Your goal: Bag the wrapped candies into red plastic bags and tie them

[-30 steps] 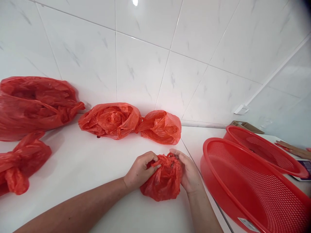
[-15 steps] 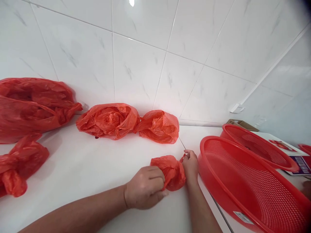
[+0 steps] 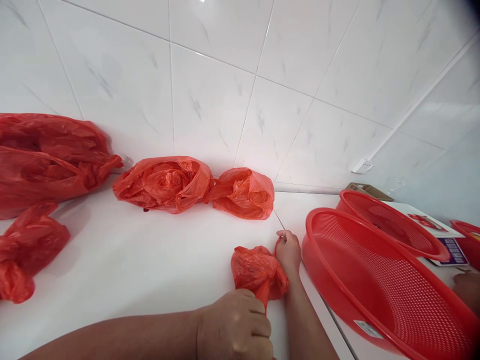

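A small red plastic bag [image 3: 252,265] is stretched between my two hands above the white tabletop. My left hand [image 3: 238,327] is closed in a fist round a pulled strip of it, at the near side. My right hand [image 3: 289,250] pinches another twisted end at the bag's right, beside the large red basket. What the bag contains, if anything, is hidden in its folds.
Red plastic bags [image 3: 165,182] lie along the tiled wall, with a bigger bag [image 3: 48,160] and a knotted one [image 3: 37,245] at left. Red perforated baskets [image 3: 348,270] stand at right. Part of another person's hand [image 3: 467,287] shows at the right edge.
My left hand has pulled down toward me, drawing a strip of the bag out taut. My right hand keeps its pinch. The view has shifted slightly.
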The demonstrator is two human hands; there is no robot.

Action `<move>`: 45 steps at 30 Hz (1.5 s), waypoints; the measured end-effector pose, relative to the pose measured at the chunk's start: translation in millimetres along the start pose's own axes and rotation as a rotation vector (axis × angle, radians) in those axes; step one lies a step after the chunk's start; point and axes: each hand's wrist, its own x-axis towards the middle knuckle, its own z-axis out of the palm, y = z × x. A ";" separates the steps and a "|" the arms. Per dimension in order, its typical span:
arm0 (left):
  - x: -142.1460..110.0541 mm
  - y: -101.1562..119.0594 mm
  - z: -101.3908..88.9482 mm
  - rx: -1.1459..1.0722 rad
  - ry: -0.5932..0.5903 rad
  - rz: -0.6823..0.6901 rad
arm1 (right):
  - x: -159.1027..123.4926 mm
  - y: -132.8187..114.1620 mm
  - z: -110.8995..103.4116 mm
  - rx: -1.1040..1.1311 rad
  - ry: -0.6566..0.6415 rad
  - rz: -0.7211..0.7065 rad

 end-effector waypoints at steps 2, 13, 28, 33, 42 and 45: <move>-1.5 1.1 0.7 -0.003 -0.028 0.006 | 0.4 1.1 0.5 0.005 -0.010 -0.002; -13.6 6.0 7.6 0.030 -0.243 0.022 | 3.2 4.8 1.0 0.079 -0.046 0.004; -14.8 -11.0 5.1 0.242 -0.331 -0.381 | 3.8 4.4 -4.1 0.134 -0.088 -0.020; -18.9 -21.8 9.2 0.189 -0.472 -0.444 | 1.4 1.1 -4.3 0.095 -0.130 -0.061; -26.6 -24.7 3.6 -0.035 -0.515 -0.489 | 3.8 5.6 -1.6 0.072 -0.130 -0.089; -29.0 -29.8 7.9 0.004 -0.435 -0.522 | 3.3 7.6 -2.3 0.072 -0.141 -0.092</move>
